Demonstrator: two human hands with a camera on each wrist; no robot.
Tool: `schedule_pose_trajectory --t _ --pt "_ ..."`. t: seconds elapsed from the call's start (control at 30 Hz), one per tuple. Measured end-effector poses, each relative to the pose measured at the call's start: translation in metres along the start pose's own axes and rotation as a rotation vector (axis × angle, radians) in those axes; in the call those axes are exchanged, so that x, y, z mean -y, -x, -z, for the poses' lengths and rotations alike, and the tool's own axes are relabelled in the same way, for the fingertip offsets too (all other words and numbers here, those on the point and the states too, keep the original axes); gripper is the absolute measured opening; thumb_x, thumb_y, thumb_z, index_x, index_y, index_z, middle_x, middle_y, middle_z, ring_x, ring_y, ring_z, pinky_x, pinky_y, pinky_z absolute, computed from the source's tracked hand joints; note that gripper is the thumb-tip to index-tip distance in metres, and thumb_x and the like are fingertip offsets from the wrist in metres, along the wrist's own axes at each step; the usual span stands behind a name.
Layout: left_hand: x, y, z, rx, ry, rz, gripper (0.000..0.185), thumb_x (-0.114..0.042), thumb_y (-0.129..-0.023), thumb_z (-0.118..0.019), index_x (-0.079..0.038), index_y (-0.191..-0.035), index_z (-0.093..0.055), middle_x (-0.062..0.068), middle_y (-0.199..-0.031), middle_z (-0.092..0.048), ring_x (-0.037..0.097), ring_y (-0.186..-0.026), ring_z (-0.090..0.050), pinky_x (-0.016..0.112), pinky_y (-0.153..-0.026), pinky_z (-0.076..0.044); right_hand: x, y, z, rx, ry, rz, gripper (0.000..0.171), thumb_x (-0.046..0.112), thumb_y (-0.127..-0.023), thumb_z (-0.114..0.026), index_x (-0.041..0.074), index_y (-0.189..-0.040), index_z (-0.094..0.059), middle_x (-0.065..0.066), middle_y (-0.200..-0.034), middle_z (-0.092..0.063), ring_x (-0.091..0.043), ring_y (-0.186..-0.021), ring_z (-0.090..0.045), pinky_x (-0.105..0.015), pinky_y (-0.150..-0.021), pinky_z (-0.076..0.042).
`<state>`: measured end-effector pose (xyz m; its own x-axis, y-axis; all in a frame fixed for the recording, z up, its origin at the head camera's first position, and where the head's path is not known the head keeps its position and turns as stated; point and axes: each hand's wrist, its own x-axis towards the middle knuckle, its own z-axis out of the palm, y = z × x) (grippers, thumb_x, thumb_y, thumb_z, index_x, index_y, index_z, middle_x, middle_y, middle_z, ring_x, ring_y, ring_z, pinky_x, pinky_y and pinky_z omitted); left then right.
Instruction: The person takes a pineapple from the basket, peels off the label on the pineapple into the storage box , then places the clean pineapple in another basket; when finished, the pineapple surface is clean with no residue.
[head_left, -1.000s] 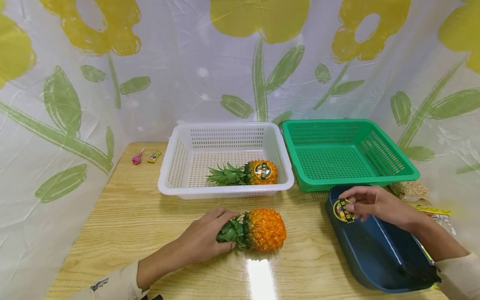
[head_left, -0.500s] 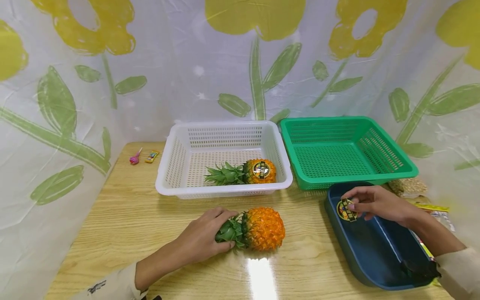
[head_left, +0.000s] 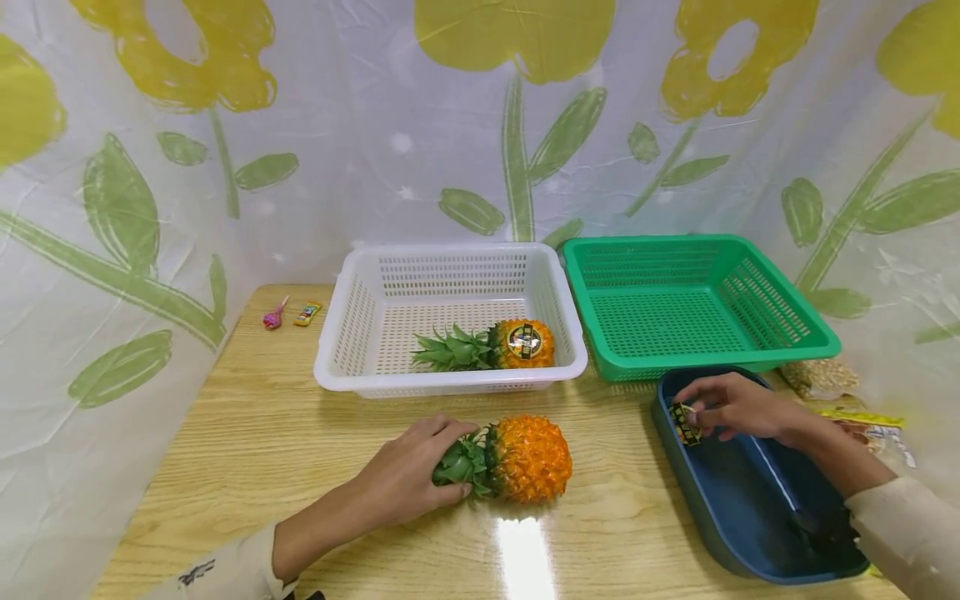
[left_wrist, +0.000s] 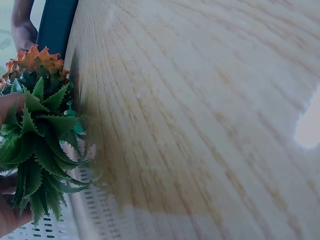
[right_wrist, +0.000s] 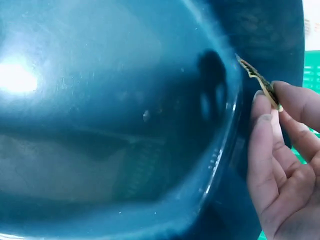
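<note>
Since the earlier frame, right hand point(head_left: 731, 406) has lowered its pinched sticker point(head_left: 684, 422) over the blue tray point(head_left: 720, 508); left hand point(head_left: 408, 475) remains curled on the pineapple point(head_left: 525, 458) crown. Left wrist: leaves gripped, wooden table point(left_wrist: 200, 110) bare-grained. Right wrist: sticker edge-on between fingertips point(right_wrist: 262, 117). Judged step: labelling; next, carry sticker to fruit. Floral curtain point(head_left: 480, 125) behind.

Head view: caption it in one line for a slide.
Left hand grips a pineapple's crown while right hand pinches a sticker over the blue tray.
</note>
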<state>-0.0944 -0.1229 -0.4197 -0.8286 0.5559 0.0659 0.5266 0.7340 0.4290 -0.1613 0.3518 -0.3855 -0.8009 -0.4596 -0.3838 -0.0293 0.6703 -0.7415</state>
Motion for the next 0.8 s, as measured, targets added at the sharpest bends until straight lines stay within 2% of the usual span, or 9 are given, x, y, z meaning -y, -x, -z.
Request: schedule_pose_trajectory --t 0.47,0.8 --pt "-0.0014 -0.0002 0.0011 0.017 0.016 0.013 0.067 -0.038 -0.084 -0.080 -0.019 -0.143 -0.053 0.002 -0.129 -0.058 0.020 -0.112 -0.058 0.039 -0.077 -0.054 -0.0084 -0.0074 -0.0070 -0.038 0.059 -0.018 0.038 0.005 -0.095 -0.062 -0.012 -0.129 -0.056 -0.008 -0.090 -0.068 -0.015 -0.078 -0.064 -0.033 -0.061 -0.056" --pt "-0.0022 -0.0003 0.0017 0.016 0.016 0.016 0.067 -0.038 -0.084 -0.080 -0.019 -0.143 -0.053 0.002 -0.128 -0.058 0.018 -0.109 -0.058 0.036 -0.075 -0.053 -0.0073 -0.0067 -0.0071 -0.078 0.075 -0.042 0.043 0.007 -0.095 -0.064 -0.014 -0.131 -0.054 -0.014 -0.100 -0.069 -0.019 -0.084 -0.067 -0.034 -0.065 -0.058"
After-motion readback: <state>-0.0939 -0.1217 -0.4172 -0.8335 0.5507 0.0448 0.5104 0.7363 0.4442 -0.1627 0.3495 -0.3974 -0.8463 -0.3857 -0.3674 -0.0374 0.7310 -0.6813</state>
